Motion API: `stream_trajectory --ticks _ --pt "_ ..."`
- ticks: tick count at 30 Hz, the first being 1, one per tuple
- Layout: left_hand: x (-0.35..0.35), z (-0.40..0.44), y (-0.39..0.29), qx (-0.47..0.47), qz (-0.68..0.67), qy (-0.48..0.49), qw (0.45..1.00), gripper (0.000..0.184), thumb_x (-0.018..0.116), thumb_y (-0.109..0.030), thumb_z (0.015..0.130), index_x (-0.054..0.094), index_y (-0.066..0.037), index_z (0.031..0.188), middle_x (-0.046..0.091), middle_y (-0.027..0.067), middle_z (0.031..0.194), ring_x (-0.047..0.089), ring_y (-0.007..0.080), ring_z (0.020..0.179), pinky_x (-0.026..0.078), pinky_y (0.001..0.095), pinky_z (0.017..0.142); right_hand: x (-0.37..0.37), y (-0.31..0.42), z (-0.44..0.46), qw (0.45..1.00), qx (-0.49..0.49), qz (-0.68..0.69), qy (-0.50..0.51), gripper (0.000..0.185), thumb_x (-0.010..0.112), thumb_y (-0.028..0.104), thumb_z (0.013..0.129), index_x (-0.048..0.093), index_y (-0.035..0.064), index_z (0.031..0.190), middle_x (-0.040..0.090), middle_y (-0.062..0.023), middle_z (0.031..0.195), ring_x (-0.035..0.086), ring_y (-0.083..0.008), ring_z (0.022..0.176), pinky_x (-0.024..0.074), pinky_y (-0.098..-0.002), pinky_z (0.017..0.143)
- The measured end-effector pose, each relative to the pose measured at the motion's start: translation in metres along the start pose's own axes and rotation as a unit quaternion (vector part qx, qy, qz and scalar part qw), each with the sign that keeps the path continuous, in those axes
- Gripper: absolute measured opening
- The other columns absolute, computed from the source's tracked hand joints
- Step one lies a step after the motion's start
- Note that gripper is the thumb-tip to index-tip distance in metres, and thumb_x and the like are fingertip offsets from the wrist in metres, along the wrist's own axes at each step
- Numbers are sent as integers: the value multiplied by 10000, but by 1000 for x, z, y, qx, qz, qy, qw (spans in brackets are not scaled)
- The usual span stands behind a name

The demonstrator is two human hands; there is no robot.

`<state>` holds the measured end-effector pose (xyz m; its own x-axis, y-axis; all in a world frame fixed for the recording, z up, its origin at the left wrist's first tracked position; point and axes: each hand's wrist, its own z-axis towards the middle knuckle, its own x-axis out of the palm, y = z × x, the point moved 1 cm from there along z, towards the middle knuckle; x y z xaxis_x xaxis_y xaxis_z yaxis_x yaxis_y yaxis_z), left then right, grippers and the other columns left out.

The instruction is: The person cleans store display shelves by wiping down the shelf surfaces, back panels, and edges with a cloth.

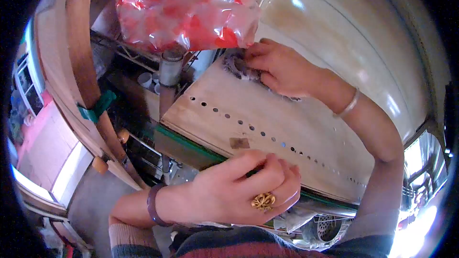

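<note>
My right hand (pixel 282 67) is closed on a fuzzy grey-and-white bundle (pixel 234 65) that lies on the pale machine bed, just below a clear plastic bag with red spots (pixel 186 9). Nearer to me, my left hand (pixel 244 186) is curled over the front edge of the bed, a gold ring on one finger and a dark band at the wrist. Whatever its fingertips may hold is hidden. Between the hands, a row of small round holes (pixel 252 128) crosses the bed, with a brown patch (pixel 239 143) beside it.
A large cream machine cover (pixel 334 24) rises behind the bed. At the left, a curved wooden frame (pixel 79 52) carries a green clamp-like piece (pixel 98 106). A metal cylinder (pixel 170 69) stands by the bed's left end. Green trim (pixel 191 144) runs along the front edge.
</note>
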<state>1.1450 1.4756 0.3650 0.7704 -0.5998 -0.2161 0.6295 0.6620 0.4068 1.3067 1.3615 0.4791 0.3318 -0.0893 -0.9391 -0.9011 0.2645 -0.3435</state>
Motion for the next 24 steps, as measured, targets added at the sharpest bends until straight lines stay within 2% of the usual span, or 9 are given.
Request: stream_trajectory --ticks 3,6,9,11,13,16,19,22,24 --pt "0 -1 4 7 -3 1 1000 176 620 -169 679 647 -165 853 527 -17 852 531 115 805 430 263 689 -17 18 -47 996 -33 81 36 356 493 -14 628 550 -41 979 530 -179 1034 480 -346 1001 417 -420 867" --pt "0 -2 4 9 7 9 1000 189 626 -170 674 651 -165 861 528 -21 854 526 116 814 429 261 686 -20 28 -75 993 -8 120 10 360 490 1 649 542 -45 1002 523 -182 1058 482 -345 1004 414 -413 871" --pt "0 0 4 8 8 11 1000 198 627 -169 671 654 -163 867 529 -23 858 527 116 814 429 258 684 1 0 -38 1000 29 8 1 396 489 20 684 542 -38 1072 509 -186 1109 485 -349 1028 413 -411 903" --pt "0 0 2 0 3 8 1000 202 628 -166 668 656 -161 868 531 -23 860 528 117 812 429 257 685 14 -35 0 986 147 -18 71 439 495 40 711 528 -27 1144 486 -193 1180 470 -361 1089 403 -416 950" --pt "-1 0 2 -3 -2 7 1000 206 630 -162 662 658 -159 866 534 -22 863 529 118 812 430 258 687 25 -66 25 972 208 1 107 464 503 50 728 513 -19 1187 466 -191 1237 453 -358 1143 385 -409 990" --pt "-3 0 2 -13 -19 10 1000 214 641 -156 651 662 -156 864 536 -20 865 529 120 816 434 256 689 29 -66 19 992 128 -7 22 280 525 120 718 597 -46 932 590 -239 1008 571 -409 946 478 -452 817" --pt "-3 0 2 -15 -27 17 999 224 652 -150 644 663 -158 868 537 -18 868 529 122 821 437 251 692 30 -55 5 990 -33 18 -139 290 528 108 705 593 -38 947 601 -231 1019 582 -396 944 480 -456 800" --pt "-2 1 3 -9 -18 7 1000 224 654 -143 646 658 -159 869 537 -19 870 531 121 824 439 258 699 23 -66 17 969 226 11 96 489 502 40 708 522 6 1195 451 -169 1300 452 -361 1160 384 -389 993" --pt "-3 0 2 -4 -14 16 1000 229 656 -144 648 658 -162 876 537 -20 872 533 125 828 440 265 702 31 -74 22 967 238 27 88 471 502 30 702 538 -3 1171 471 -170 1274 460 -356 1154 389 -390 986"
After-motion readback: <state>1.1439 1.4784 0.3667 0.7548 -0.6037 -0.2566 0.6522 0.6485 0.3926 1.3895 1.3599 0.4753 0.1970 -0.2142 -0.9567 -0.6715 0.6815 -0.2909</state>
